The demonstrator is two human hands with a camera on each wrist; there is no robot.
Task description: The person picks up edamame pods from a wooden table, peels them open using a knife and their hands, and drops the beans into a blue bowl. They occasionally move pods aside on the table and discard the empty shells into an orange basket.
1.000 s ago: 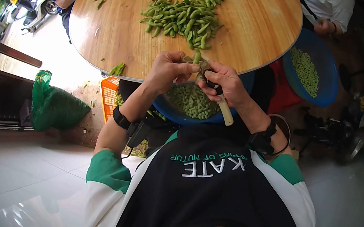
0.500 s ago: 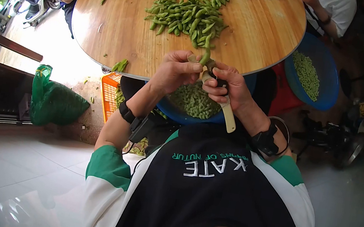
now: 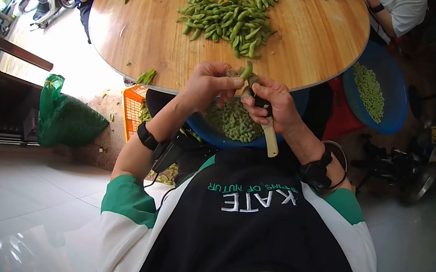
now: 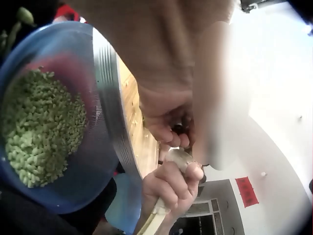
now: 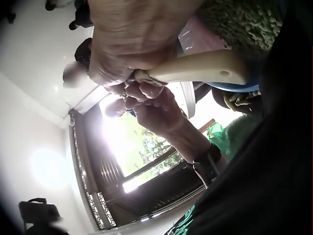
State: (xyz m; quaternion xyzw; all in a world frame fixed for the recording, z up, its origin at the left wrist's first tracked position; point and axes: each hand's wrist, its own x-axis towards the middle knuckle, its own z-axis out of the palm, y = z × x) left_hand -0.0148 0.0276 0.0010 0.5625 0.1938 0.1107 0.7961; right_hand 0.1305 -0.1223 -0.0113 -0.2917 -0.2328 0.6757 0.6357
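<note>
In the head view a green pod (image 3: 247, 70) stands up between the thumb and fingers of my left hand (image 3: 207, 85), near the table's front edge. My right hand (image 3: 275, 104) grips a tool with a cream handle (image 3: 271, 140), its fingers curled round the upper part; the tool's working end is hidden. The two hands nearly meet over a blue basin of shelled beans (image 3: 235, 121). In the right wrist view the cream handle (image 5: 203, 67) sticks out from the right hand (image 5: 134, 36), with the left hand (image 5: 161, 110) close by.
A round wooden table (image 3: 150, 26) bears heaps of pods (image 3: 227, 21). At the right is a second blue basin (image 3: 390, 110); at the left stand an orange crate (image 3: 131, 111) and a green sack (image 3: 73, 123). Two other people sit at the table's far sides.
The pod between my hands stands shorter above the fingers and apart from the heap. The person at the right has moved an arm towards the table. The view has shifted slightly.
</note>
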